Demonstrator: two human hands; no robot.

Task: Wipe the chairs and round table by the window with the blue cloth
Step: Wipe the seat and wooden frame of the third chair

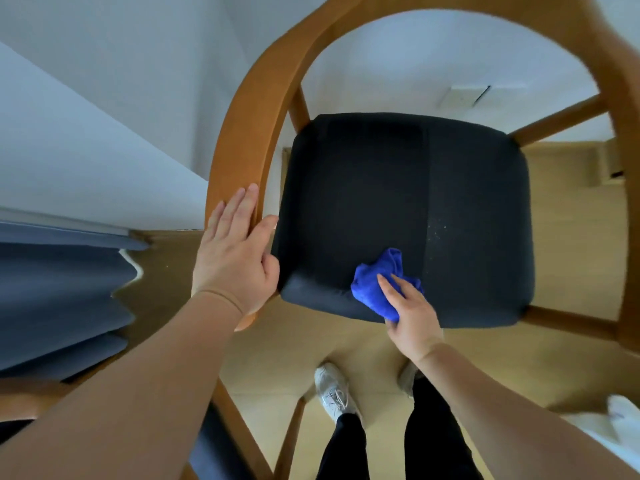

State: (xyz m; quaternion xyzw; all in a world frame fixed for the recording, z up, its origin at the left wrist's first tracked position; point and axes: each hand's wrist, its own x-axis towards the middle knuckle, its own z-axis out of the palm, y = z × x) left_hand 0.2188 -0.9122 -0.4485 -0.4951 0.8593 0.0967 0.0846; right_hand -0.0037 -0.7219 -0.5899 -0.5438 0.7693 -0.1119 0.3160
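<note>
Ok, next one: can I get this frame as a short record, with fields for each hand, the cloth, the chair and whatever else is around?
left hand: flat on the curved wooden chair frame, fingers straight
right hand: grips the blue cloth
cloth: bunched, pressed on the front part of the seat cushion
seat: black, with pale specks just beyond the cloth
surroundings: blue-grey curtain at left, light floor under the chair
round table: not clearly in view

Text: nothing legible is showing | chair [398, 202], cloth [372, 287], shoes [334, 389]: no lettering is showing on them | wall plate [464, 97]: blurring too much to tell
</note>
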